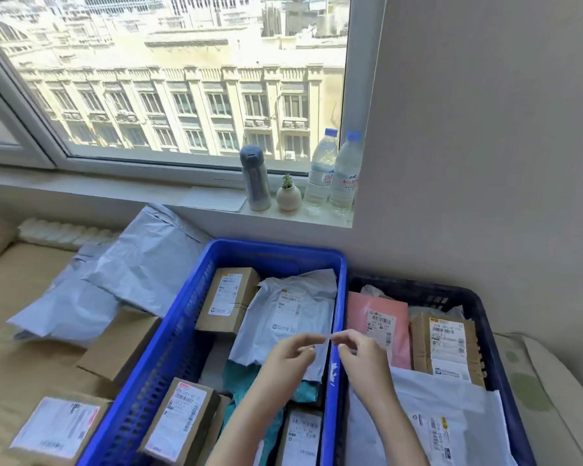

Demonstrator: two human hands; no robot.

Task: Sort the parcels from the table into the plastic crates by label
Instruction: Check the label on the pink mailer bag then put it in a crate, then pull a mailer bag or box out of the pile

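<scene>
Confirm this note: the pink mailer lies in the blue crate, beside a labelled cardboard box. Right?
Wrong crate. The head view shows the pink mailer in the dark crate right of the blue crate, beside a labelled cardboard box.

Only the person's two arms showed, bare from the fingers [305, 343] to the lower edge of the view. The left hand [288, 358] and the right hand [362, 359] were slim, with smooth knuckles. The left forearm [246, 418] and the right forearm [398, 422] were smooth and unclothed; whether a sleeve began higher up could not be told.
</scene>
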